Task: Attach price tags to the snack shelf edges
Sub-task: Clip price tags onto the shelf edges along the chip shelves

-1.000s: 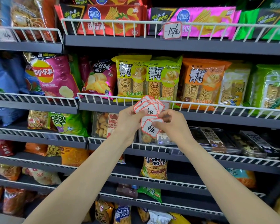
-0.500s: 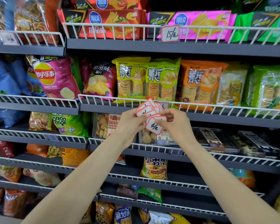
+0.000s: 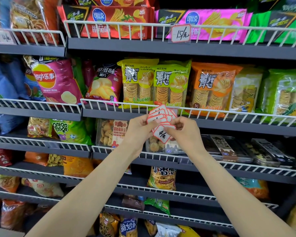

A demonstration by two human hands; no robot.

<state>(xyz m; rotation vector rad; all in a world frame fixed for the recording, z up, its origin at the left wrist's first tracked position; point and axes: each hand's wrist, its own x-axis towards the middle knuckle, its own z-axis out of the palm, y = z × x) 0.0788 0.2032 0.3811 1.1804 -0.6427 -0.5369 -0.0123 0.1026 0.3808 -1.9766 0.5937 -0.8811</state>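
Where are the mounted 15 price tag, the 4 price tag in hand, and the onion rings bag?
15 price tag (image 3: 180, 34), head view, middle.
4 price tag (image 3: 161, 133), head view, written face.
onion rings bag (image 3: 70, 131), head view, front.

Dark shelves (image 3: 161, 48) with white wire rails (image 3: 109, 24) hold snacks. The top shelf carries red (image 3: 109, 23) and pink (image 3: 212, 23) chip boxes, with a tag (image 3: 180, 33) clipped to its rail. Below stand a Lay's bag (image 3: 56, 81) and yellow (image 3: 137, 82), orange (image 3: 210, 88) and green (image 3: 285, 93) crisp packs.
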